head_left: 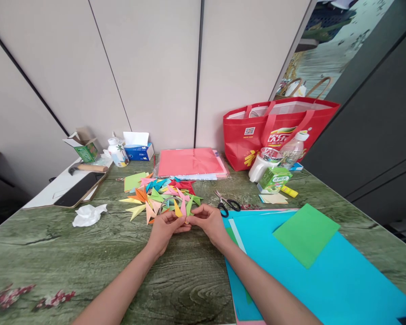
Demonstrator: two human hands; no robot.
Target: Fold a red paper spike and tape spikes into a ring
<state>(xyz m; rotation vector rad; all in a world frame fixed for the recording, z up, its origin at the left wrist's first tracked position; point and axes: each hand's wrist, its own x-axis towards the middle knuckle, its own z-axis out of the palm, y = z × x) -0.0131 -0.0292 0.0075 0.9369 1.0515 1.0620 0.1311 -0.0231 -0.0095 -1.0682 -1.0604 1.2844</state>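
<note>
My left hand and my right hand meet at the middle of the table, fingers pinched on the lower end of a folded paper piece with yellow, pink and green points. Its bottom is hidden by my fingertips. Just behind my hands lies a heap of folded paper shapes in orange, pink, green, blue and red. Part of a round ring shows among them. Black-handled scissors lie open to the right of the heap.
Large blue sheets with a green square on top cover the right side. Behind stand a red bag, white mug and green carton. A crumpled tissue, hammer and tissue box are left.
</note>
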